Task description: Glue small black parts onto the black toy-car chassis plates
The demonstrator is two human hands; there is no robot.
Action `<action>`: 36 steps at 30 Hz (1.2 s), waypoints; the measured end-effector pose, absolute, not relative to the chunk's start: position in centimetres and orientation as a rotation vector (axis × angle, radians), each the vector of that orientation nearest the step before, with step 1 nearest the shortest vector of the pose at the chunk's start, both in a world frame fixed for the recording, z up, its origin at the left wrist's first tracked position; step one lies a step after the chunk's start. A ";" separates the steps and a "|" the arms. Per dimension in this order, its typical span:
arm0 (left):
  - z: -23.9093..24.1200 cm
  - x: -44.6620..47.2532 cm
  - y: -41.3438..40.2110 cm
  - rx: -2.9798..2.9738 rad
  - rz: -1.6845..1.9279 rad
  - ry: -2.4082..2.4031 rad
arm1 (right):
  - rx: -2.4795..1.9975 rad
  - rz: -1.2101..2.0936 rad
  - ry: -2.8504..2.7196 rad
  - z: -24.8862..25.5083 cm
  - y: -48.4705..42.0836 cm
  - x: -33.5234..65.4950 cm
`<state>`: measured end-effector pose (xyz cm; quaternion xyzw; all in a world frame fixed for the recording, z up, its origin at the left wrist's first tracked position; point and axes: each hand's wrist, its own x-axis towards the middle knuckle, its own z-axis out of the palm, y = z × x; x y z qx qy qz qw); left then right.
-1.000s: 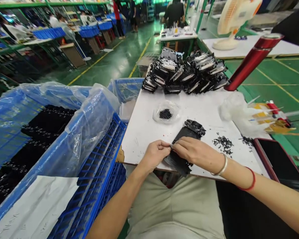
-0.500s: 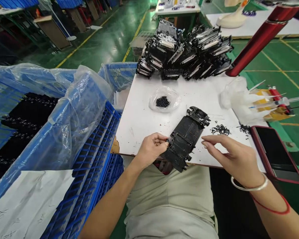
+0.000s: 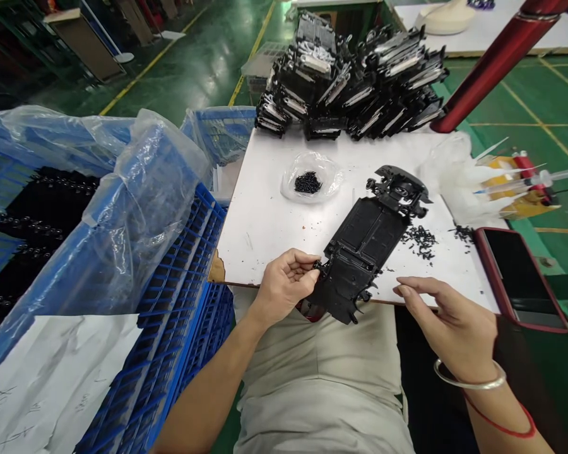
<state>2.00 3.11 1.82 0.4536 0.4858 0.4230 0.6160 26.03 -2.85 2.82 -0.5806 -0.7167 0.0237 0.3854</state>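
Note:
My left hand [image 3: 286, 284] is closed on the near left corner of a long black plastic chassis [image 3: 366, 243], which lies slanted over the front edge of the white table [image 3: 265, 221]. My right hand [image 3: 447, 325] hovers off the table's front edge to the right of the chassis, fingers apart and holding nothing. Loose small black screws [image 3: 419, 239] lie scattered just right of the chassis. A clear bag of black screws [image 3: 308, 182] rests farther back on the table.
A stack of black chassis parts [image 3: 355, 82] fills the table's far edge. A red-cased phone [image 3: 520, 277] lies at the right, with syringes and yellow packets [image 3: 520, 186] behind it. A plastic-lined blue crate [image 3: 170, 284] of black parts stands at the left. A red pole [image 3: 492, 63] rises at the back right.
My right hand has let go of the chassis and drawn back to the right, off the table. The left hand has kept its hold, and the chassis has lifted and swung farther out.

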 end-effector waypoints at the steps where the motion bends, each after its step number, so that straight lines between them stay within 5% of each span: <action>1: 1.9 1.9 3.0 1.034 0.989 1.120 | -1.476 0.052 -1.835 2.8 -2.9 26.0; 21: 0.8 -7.5 3.0 0.778 1.350 1.395 | -1.424 0.090 -1.918 2.5 -2.2 25.7; 36: 1.2 -11.0 7.2 0.870 1.059 1.648 | -1.265 -0.041 -2.138 6.0 8.4 25.0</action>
